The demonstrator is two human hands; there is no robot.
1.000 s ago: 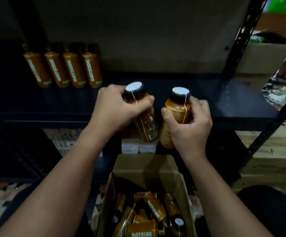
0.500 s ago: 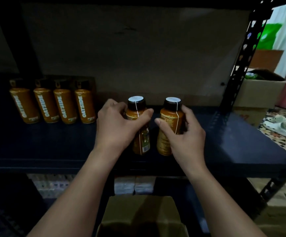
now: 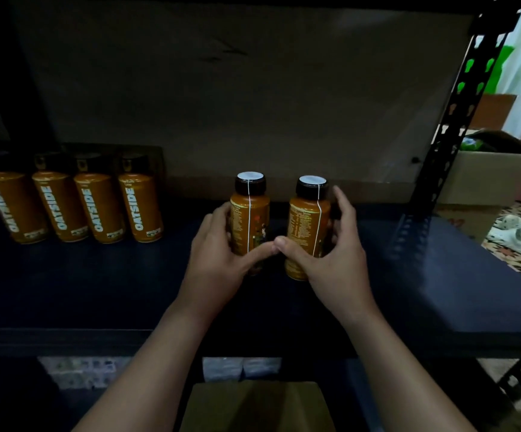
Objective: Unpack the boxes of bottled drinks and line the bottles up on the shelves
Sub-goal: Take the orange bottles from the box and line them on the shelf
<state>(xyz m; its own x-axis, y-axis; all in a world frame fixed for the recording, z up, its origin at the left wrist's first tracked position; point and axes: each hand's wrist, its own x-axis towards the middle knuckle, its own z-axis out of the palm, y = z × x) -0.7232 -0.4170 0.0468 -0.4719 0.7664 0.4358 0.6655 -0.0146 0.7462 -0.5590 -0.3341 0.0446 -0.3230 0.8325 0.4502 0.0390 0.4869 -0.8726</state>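
A: Left hand (image 3: 218,260)?
B: Curling round the left bottle (image 3: 249,219), thumb across the front, fingers behind. Gripping low on the body.

A: Right hand (image 3: 330,263)?
B: Wrapping the right bottle (image 3: 309,226) likewise, fingers partly spread along its far side. Thumb tips nearly touching between the bottles.

A: Position of both?
B: Standing upright on the dark shelf (image 3: 97,291), just beside each other, well apart from the row of four (image 3: 72,201) lining up at the back left.

A: Below?
B: Box (image 3: 253,406) showing under the shelf edge.
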